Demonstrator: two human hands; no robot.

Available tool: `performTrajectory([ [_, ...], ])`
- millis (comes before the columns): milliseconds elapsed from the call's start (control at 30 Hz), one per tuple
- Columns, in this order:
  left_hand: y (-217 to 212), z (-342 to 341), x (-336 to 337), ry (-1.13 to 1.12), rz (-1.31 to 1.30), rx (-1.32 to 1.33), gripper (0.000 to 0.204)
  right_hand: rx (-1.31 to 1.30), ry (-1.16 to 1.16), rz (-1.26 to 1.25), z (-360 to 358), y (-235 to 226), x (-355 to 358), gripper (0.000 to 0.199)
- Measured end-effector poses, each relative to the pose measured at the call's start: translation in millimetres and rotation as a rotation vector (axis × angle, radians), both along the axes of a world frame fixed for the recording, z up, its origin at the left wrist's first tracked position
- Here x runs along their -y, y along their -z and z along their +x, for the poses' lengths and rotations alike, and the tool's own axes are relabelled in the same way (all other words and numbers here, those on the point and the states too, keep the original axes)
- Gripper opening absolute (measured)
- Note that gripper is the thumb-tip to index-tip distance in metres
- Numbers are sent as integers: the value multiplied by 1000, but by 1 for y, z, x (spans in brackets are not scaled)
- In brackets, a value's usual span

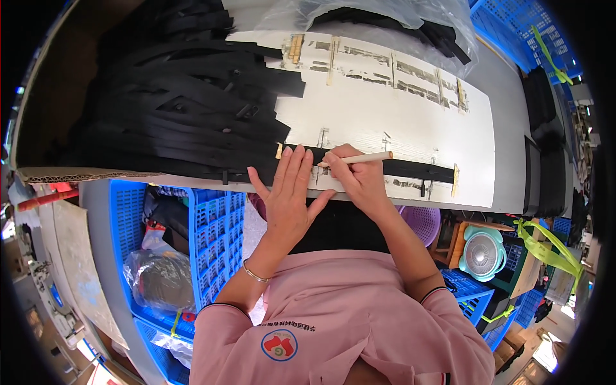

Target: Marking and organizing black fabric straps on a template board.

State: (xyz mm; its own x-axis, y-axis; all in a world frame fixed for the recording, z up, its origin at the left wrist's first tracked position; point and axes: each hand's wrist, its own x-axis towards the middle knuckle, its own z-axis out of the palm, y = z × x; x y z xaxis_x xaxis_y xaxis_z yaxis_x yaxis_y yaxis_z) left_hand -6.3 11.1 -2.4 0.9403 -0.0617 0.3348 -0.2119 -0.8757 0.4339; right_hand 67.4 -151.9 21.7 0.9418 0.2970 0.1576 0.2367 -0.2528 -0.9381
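A wide white board [398, 109], streaked with dark smears, lay across the grey worktable [513, 128], with a heap of long black straps [179, 109] piled on its left end. One black strap [410, 169] stretched along the board's near edge. The person's left hand [289, 192] lay flat on it, fingers straight and slightly spread. Just beside it, the right hand [359, 179] had its fingers closed around a slim pale wooden stick [359, 158], its tip touching the strap.
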Motion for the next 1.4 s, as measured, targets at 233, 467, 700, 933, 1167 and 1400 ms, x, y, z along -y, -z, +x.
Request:
performTrajectory([
  [233,-1,0,2,-10,23,7,80,-42,6,15,-3,-3,7,20],
  [467,-2,-1,1,-24,66,0,80,-17,356,97,-13,-18,69,21],
  [700,-8,-2,2,0,76,-71,86,-60,417,20,-7,-6,86,23],
  [933,-21,-2,57,227,-21,-82,91,-86,418,25,-8,-8,83,23],
  [1167,-15,8,80,274,-58,-81,74,-82,406,38,-8,-4,83,20],
  [1400,-16,9,81,257,-46,-59,69,-9,393,41,-9,0,86,23],
])
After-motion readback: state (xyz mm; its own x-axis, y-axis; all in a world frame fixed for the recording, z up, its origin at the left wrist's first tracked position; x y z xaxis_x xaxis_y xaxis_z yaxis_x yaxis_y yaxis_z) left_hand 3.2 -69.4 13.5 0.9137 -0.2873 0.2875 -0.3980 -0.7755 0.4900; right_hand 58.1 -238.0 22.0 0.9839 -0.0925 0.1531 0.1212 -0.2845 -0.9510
